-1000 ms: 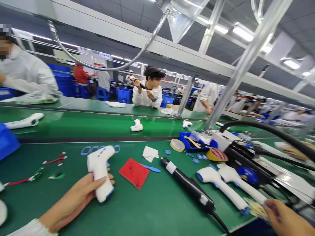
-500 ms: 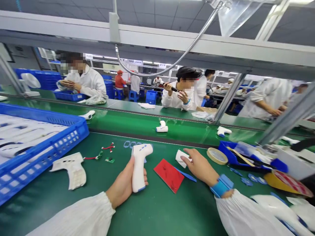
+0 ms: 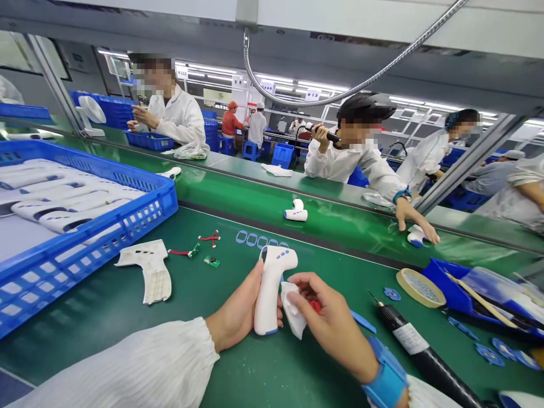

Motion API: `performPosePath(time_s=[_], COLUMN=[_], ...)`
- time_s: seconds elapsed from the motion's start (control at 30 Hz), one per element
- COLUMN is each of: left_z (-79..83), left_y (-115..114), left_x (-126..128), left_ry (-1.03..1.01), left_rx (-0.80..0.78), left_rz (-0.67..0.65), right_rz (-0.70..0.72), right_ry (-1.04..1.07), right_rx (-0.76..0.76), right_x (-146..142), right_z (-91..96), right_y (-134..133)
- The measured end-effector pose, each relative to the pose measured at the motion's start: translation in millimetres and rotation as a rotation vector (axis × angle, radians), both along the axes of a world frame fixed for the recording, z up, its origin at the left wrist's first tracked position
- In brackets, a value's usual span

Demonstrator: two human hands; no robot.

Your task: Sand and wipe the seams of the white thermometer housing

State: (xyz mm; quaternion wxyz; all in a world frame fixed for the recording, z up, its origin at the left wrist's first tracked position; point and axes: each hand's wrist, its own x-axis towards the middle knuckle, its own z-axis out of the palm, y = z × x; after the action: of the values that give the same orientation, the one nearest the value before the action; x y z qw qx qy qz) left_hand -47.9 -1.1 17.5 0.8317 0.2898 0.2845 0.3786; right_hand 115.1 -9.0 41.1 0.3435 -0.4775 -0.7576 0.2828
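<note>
My left hand [image 3: 236, 311] is wrapped round the grip of a white infrared thermometer gun [image 3: 271, 283] and holds it upright on the green bench. My right hand [image 3: 334, 323] pinches a small white cloth [image 3: 293, 309] and presses it against the side of the gun. A blue wrist strap [image 3: 386, 377] sits on my right wrist. A red pad [image 3: 315, 306] is mostly hidden behind my right hand.
A blue crate [image 3: 127, 218] of white shells stands at the left. A loose half shell [image 3: 151, 269], small wired circuit boards [image 3: 199, 246], a tape roll [image 3: 419, 286] and a black electric screwdriver [image 3: 419, 348] lie around. Across the conveyor [image 3: 255, 207], people in white coats work.
My right hand picked up the white cloth from the bench and brought it to the gun. The view swung left and down.
</note>
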Motion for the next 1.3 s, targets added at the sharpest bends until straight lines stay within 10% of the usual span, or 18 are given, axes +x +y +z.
performPosePath(time_s=[0.33,1.3], left_z=[3.5,4.4], left_y=[-1.1,-3.3], left_x=[1.5,2.9], left_ry=[-0.027,-0.006], left_rx=[0.05,0.038], left_rz=[0.061,0.002], right_rz=[0.198,0.127], right_ry=[-0.009,-0.127], right_rx=[0.109,0.401], right_x=[-25.7,-28.2], right_z=[-21.9,-31.9], right_y=[-8.2,-5.0])
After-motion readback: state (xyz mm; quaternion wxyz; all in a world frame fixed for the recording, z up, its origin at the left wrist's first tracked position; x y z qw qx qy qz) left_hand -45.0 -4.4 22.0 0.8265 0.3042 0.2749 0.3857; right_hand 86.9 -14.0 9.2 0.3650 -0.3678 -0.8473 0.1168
